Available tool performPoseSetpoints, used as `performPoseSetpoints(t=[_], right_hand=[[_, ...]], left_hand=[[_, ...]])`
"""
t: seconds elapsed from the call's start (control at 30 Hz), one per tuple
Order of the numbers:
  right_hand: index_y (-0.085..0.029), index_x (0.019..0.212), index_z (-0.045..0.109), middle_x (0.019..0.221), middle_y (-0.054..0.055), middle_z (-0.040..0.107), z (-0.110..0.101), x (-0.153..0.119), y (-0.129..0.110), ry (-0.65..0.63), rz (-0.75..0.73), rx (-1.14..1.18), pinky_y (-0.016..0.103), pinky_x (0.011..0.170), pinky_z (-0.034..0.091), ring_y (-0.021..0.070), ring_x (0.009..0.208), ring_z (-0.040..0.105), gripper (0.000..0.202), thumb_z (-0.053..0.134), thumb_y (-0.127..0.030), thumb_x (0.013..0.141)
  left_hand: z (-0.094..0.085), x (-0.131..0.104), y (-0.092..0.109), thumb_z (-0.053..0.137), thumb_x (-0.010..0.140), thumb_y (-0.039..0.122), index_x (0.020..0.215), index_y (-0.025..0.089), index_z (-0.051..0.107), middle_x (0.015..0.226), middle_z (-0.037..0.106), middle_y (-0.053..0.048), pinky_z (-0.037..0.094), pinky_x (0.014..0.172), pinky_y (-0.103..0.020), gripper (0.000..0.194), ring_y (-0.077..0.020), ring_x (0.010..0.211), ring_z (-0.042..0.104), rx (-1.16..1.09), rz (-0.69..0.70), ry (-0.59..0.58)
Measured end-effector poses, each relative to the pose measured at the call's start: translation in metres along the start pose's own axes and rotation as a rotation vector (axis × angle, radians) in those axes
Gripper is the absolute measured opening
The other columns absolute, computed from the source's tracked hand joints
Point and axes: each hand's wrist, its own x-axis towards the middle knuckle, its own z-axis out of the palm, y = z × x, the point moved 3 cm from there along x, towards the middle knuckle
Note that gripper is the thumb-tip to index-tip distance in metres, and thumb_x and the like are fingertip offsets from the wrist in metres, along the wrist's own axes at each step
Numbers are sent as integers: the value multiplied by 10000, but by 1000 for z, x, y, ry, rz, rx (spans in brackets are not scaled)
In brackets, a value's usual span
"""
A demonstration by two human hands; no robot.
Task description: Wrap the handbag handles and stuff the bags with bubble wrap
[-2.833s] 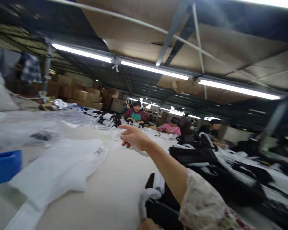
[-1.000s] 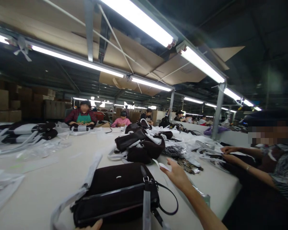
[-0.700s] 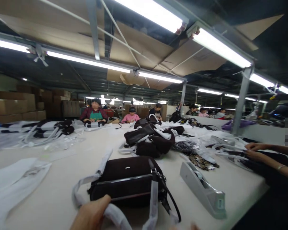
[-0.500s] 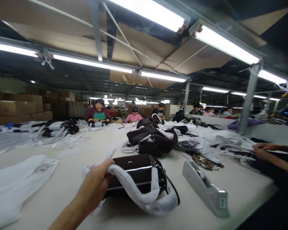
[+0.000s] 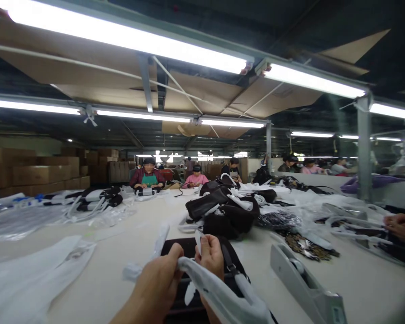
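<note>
A dark handbag [image 5: 235, 255] lies on the table in front of me. Its handle [image 5: 219, 290] is wrapped in white material. My left hand [image 5: 158, 281] is closed around the wrapped handle near one end. Just right of it, my right hand [image 5: 211, 258] pinches a white wrapping strip [image 5: 198, 240] between thumb and fingers, above the bag. Another white wrapped end [image 5: 161, 242] sticks up at the bag's left. Both hands cover much of the bag's front.
A grey tape dispenser [image 5: 303, 283] stands to the right. Behind the bag is a pile of dark bags [image 5: 227, 211], with metal hardware pieces [image 5: 307, 247] beside it. White sheets [image 5: 33, 270] lie at left. A co-worker's hands [image 5: 403, 227] work at far right; other people sit across the table.
My right hand has come into view and grips a white strip beside my left hand. The camera view has shifted, so the bag sits lower. My left hand keeps hold of the handle.
</note>
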Motion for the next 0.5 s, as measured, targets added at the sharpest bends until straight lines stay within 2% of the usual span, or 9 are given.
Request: performPoseSetpoints(t=[0.13,0.2,0.3,0.33,0.5], right_hand=[[-240,853,505,642,-28,568,4,-10,-13,144,-92,-47,246,471,416,135,529,525,493,634,-704,748],[-234,851,522,605,-35,549,11,-18,-16,145,-64,-7,231,434,372,121,489,489,513,657,-710,719],[-234,913,557,507,-73,477,16,-26,-17,103,95,80,198,362,224,90,392,370,565,710,-709,649],[-234,952,568,507,-73,484,16,-27,-19,83,134,107,196,364,223,93,393,376,582,736,-690,631],[-250,1052,600,730,-11,646,0,-33,-31,43,73,182,229,497,381,126,561,509,549,827,-501,620]], left_hand=[[-5,15,8,448,910,125,1025,222,478,964,713,-47,405,733,-283,154,-229,920,668,38,40,8],[-8,22,12,439,905,134,979,227,482,931,708,-43,406,724,-284,126,-230,900,667,37,56,45],[-13,29,15,410,907,151,872,236,463,840,688,-29,403,695,-275,107,-218,832,659,2,47,96],[-13,30,15,402,911,159,854,238,455,821,681,-25,401,689,-271,110,-214,818,657,-8,41,109],[-9,28,15,399,925,178,871,239,458,843,696,-23,409,688,-265,101,-210,833,673,-11,41,131]])
